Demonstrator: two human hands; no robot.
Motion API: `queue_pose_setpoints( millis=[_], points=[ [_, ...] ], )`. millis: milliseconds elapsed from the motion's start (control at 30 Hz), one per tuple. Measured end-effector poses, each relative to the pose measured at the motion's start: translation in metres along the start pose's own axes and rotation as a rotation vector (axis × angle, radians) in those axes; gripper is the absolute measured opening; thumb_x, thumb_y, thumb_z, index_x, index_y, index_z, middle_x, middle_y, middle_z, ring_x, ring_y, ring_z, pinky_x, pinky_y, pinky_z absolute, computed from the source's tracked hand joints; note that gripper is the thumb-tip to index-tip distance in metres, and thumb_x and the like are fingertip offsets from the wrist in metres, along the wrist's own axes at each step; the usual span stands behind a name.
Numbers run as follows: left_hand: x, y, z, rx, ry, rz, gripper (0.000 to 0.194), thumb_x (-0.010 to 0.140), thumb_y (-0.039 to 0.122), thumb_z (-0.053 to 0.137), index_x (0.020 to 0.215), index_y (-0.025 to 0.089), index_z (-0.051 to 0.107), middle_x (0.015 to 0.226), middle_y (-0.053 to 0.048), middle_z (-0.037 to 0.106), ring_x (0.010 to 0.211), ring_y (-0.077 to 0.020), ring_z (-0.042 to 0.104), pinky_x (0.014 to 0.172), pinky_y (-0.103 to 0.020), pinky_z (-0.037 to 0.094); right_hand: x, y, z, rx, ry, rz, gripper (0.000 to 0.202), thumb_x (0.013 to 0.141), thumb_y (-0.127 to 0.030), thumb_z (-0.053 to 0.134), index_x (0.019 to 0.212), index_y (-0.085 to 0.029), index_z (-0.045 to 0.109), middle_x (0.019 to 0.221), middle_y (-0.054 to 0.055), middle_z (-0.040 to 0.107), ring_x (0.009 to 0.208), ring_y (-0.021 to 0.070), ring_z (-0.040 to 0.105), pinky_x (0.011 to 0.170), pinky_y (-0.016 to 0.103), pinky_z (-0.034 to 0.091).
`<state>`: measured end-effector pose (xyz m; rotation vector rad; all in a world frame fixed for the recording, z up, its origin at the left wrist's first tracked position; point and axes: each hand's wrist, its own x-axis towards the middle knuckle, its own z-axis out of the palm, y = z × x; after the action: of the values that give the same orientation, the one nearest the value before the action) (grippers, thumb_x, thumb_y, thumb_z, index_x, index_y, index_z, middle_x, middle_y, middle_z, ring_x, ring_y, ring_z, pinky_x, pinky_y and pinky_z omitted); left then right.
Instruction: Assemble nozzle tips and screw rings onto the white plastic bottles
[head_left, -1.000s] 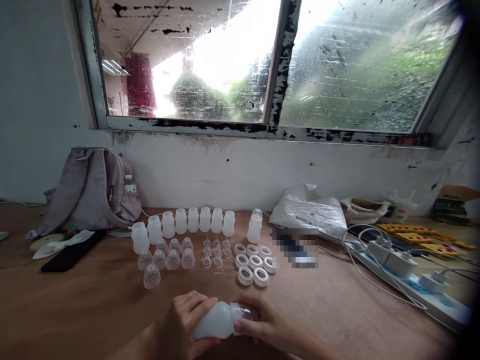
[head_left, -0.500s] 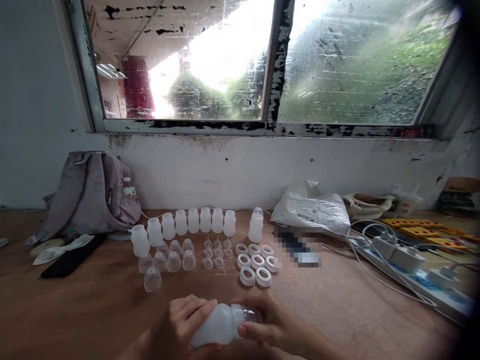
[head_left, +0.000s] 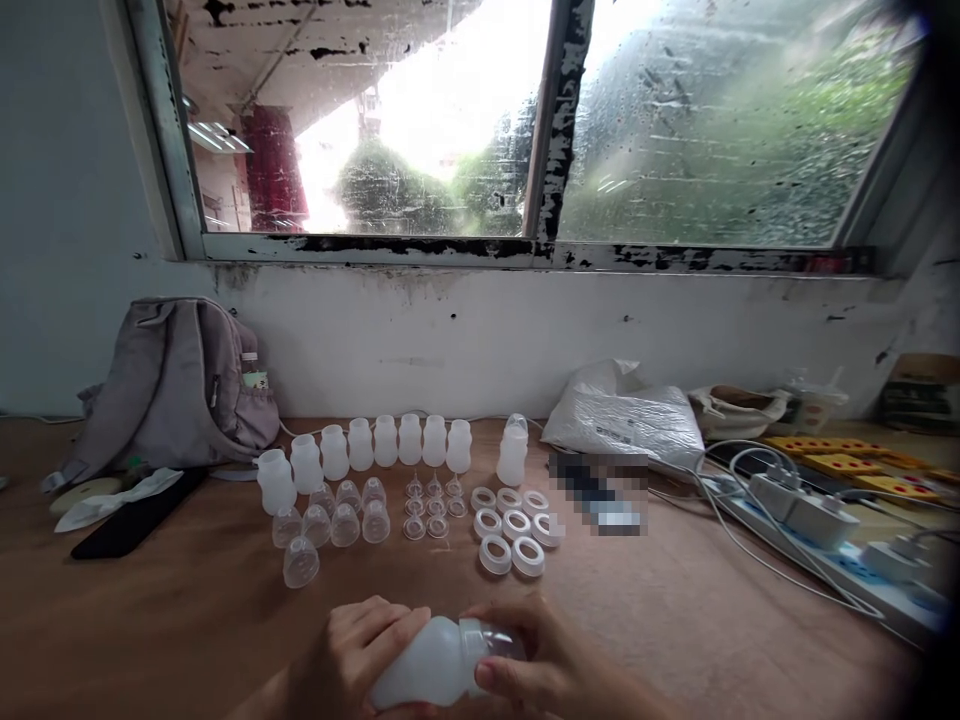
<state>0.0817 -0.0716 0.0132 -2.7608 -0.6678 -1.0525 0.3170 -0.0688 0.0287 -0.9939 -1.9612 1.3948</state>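
A frosted white bottle (head_left: 426, 664) with a ring and clear cap lies tilted sideways between my hands at the table's front. My left hand (head_left: 367, 650) wraps round its body; my right hand (head_left: 536, 655) grips the cap end. Beyond them stand a row of open bottles (head_left: 360, 445), several clear caps (head_left: 301, 562), several small clear teats (head_left: 436, 505) and several white rings (head_left: 495, 555). One capped bottle (head_left: 513, 452) stands apart, to the right of the row.
A grey backpack (head_left: 176, 390) and a black flat object (head_left: 139, 515) are at the left. A silvery bag (head_left: 626, 415), a fabric pouch (head_left: 739, 410), yellow parts (head_left: 840, 467) and a power strip with cables (head_left: 892, 580) lie at the right.
The held bottle and both my hands have shifted slightly down and left in the view. Both hands keep their hold.
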Motion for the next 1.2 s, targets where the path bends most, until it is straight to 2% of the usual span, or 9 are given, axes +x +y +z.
queue_pose_setpoints(
  millis=[167,300,467,600,733,800,900,1100,1200],
  points=[
    [0.009,0.014,0.018,-0.143,0.039,-0.393,0.05,0.084,0.029,0.041,0.13,0.02,0.024,0.116,-0.011,0.049,0.105,-0.0202,0.05,0.085,-0.032,0.047,0.013,-0.004,0.002,0.367,0.201,-0.048,0.043,0.067,-0.04,0.064,0.102,-0.019,0.05,0.076,0.001,0.055,0.063,0.0115,0.053,0.053,0.021,0.044],
    [0.009,0.035,0.043,-0.192,0.028,-0.55,0.053,0.088,0.021,0.024,0.136,0.02,-0.001,0.133,-0.011,0.034,0.118,-0.0181,0.039,0.091,-0.033,0.043,0.015,-0.012,0.009,0.492,0.111,-0.074,0.04,0.068,-0.033,0.064,0.103,-0.021,0.048,0.097,0.004,0.055,0.089,0.0168,0.052,0.074,0.027,0.044],
    [0.009,0.036,0.036,0.071,0.051,-0.436,0.06,0.083,0.017,0.035,0.136,0.014,0.007,0.132,-0.013,0.035,0.121,-0.021,0.034,0.091,-0.034,0.041,0.01,-0.013,0.002,0.366,0.171,0.033,0.036,0.069,-0.032,0.061,0.101,-0.022,0.048,0.089,0.001,0.057,0.083,0.017,0.053,0.073,0.029,0.042],
    [0.024,0.015,0.007,0.437,0.111,-0.117,0.055,0.078,0.014,0.045,0.129,0.026,0.028,0.124,-0.007,0.044,0.116,-0.0246,0.038,0.096,-0.044,0.029,0.01,-0.021,-0.009,0.163,0.082,0.114,0.041,0.066,-0.035,0.063,0.103,-0.021,0.052,0.092,0.001,0.057,0.084,0.0174,0.052,0.07,0.026,0.04],
    [0.037,0.001,-0.006,0.518,-0.163,-0.028,0.026,0.079,0.016,0.042,0.105,0.015,0.048,0.086,-0.006,0.06,0.077,-0.0194,0.057,0.071,-0.035,0.043,0.012,-0.032,-0.013,-0.056,-0.116,0.165,0.048,0.055,-0.036,0.071,0.097,-0.019,0.056,0.087,0.0,0.058,0.08,0.0162,0.052,0.064,0.021,0.039],
    [0.036,0.001,-0.006,0.519,-0.271,0.022,0.014,0.078,0.008,0.038,0.086,0.015,0.048,0.064,0.0,0.055,0.052,-0.0141,0.052,0.051,-0.027,0.039,0.01,-0.035,-0.016,-0.155,-0.17,0.215,0.047,0.052,-0.036,0.072,0.093,-0.018,0.058,0.083,-0.001,0.058,0.075,0.015,0.052,0.057,0.019,0.038],
    [0.027,0.009,-0.005,0.505,-0.32,0.068,0.014,0.078,0.005,0.035,0.074,0.018,0.04,0.057,0.003,0.049,0.042,-0.0125,0.045,0.04,-0.024,0.03,0.003,-0.04,-0.02,-0.219,-0.256,0.276,0.045,0.054,-0.037,0.07,0.094,-0.018,0.06,0.081,-0.001,0.06,0.072,0.0141,0.054,0.053,0.017,0.038],
    [0.008,0.03,0.006,0.455,-0.174,0.044,0.014,0.081,0.015,0.03,0.069,0.02,0.036,0.049,0.003,0.045,0.031,-0.0128,0.04,0.032,-0.025,0.023,-0.011,-0.05,-0.019,-0.244,-0.349,0.238,0.043,0.057,-0.032,0.067,0.098,-0.02,0.062,0.084,-0.001,0.062,0.072,0.015,0.055,0.054,0.017,0.04],
    [0.0,0.028,0.007,0.431,-0.309,-0.021,0.011,0.077,0.013,0.034,0.069,0.019,0.04,0.05,0.002,0.049,0.033,-0.0136,0.045,0.033,-0.024,0.027,-0.012,-0.049,-0.02,-0.199,-0.326,0.181,0.039,0.056,-0.031,0.067,0.094,-0.021,0.065,0.08,-0.001,0.063,0.068,0.0162,0.056,0.053,0.019,0.04]
  ],
)
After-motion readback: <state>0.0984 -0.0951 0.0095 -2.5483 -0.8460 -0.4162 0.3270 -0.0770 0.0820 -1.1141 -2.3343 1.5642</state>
